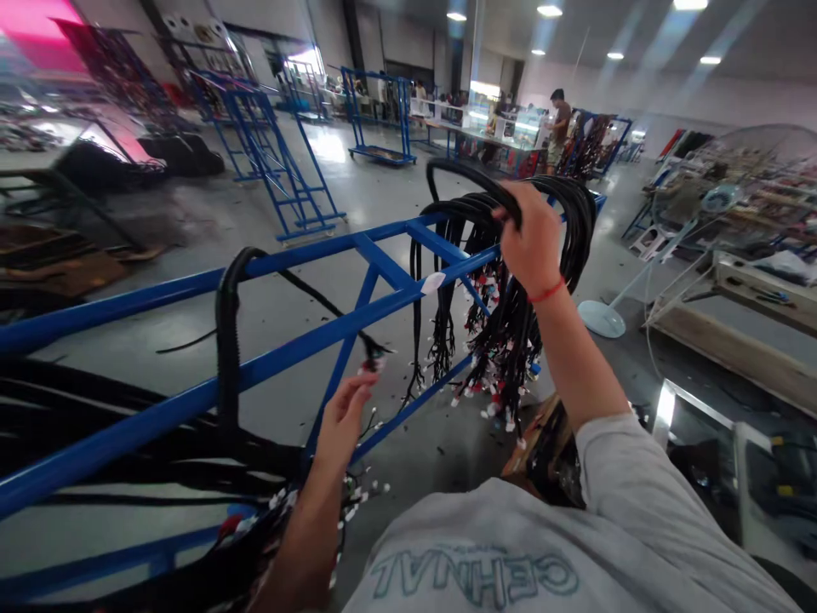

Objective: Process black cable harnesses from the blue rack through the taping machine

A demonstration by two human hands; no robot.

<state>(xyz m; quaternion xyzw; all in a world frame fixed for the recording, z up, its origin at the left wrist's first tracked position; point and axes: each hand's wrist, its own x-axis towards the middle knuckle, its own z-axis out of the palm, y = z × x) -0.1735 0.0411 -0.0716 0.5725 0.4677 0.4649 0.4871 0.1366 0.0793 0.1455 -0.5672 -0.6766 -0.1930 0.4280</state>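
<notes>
My right hand (527, 234) is closed around a looped black wire harness (469, 170) above the top rails of a blue metal rack (306, 332). Beneath that hand, a bundle of black harnesses (574, 213) hangs over the rails, with white and red connectors dangling at the lower ends. Lower and to the left, my left hand (345, 417) has its fingers drawn together at the connector end of another black harness (306, 289). That harness stretches from a thick black loop (228, 340) draped over the near rail. A white tag (433, 283) sticks to the rail between my hands.
More black harnesses (95, 426) lie across the rack's left part. Blue wheeled racks (271, 153) stand on the grey floor behind. At right are a standing fan (718, 200) and a workbench (759, 315). A person (560, 123) stands by a far table.
</notes>
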